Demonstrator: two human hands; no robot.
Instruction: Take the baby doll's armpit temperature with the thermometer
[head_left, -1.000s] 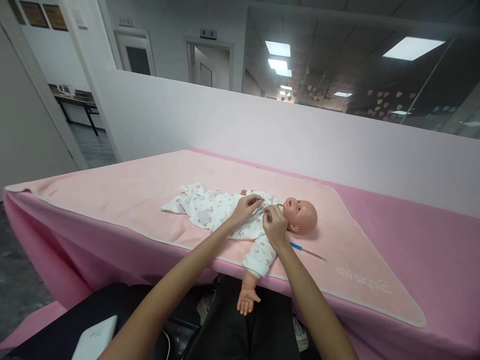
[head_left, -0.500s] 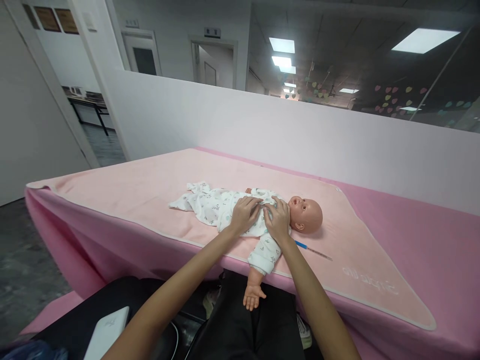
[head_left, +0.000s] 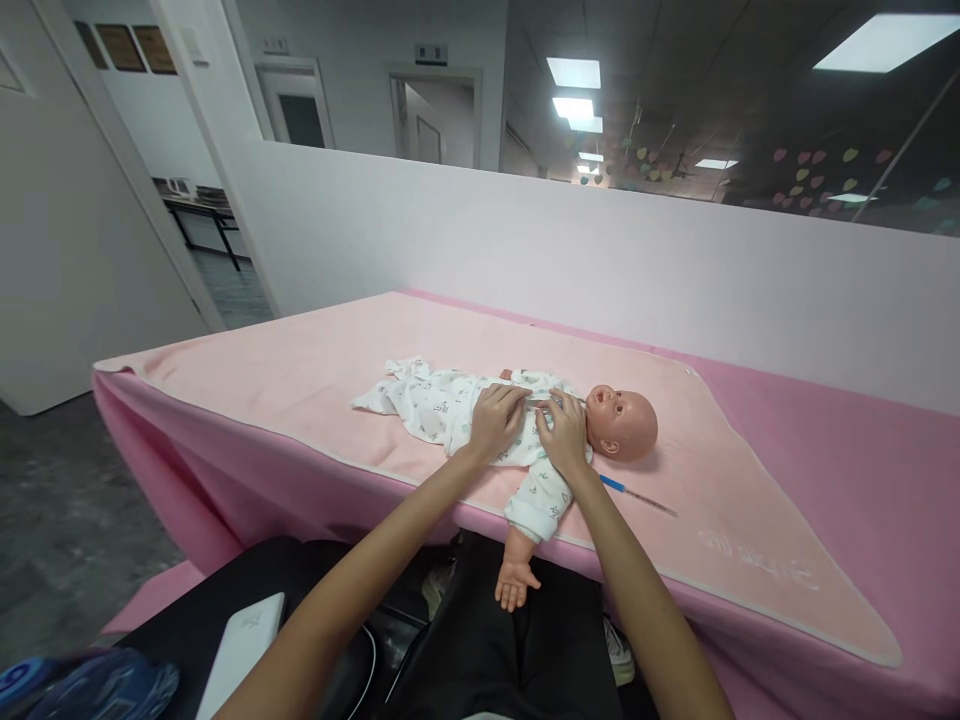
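Observation:
A baby doll (head_left: 628, 425) lies on its back on a light pink mat (head_left: 300, 370), head to the right, one arm hanging over the table's front edge. It wears a white printed outfit (head_left: 431, 405). At the doll's chest, my left hand (head_left: 496, 420) has its fingers closed on the outfit's fabric. Beside it, my right hand (head_left: 564, 430) pinches the fabric near the neck. The fingertips of both hands almost meet. Whether a fastening lies between them is too small to tell. Near my right forearm rests a thin stick with a blue end (head_left: 637, 496).
A pink cloth (head_left: 862, 440) covers the table under the mat. A white panel with a window above stands behind it. At the lower left, a white flat box (head_left: 244, 650) and a blue-capped bottle (head_left: 97, 685) sit on a black seat (head_left: 300, 570).
The whole view has shifted, so the scene sits slightly more to the right and the bottle shows at lower left. Both hands stay at the doll's chest, with small finger movements.

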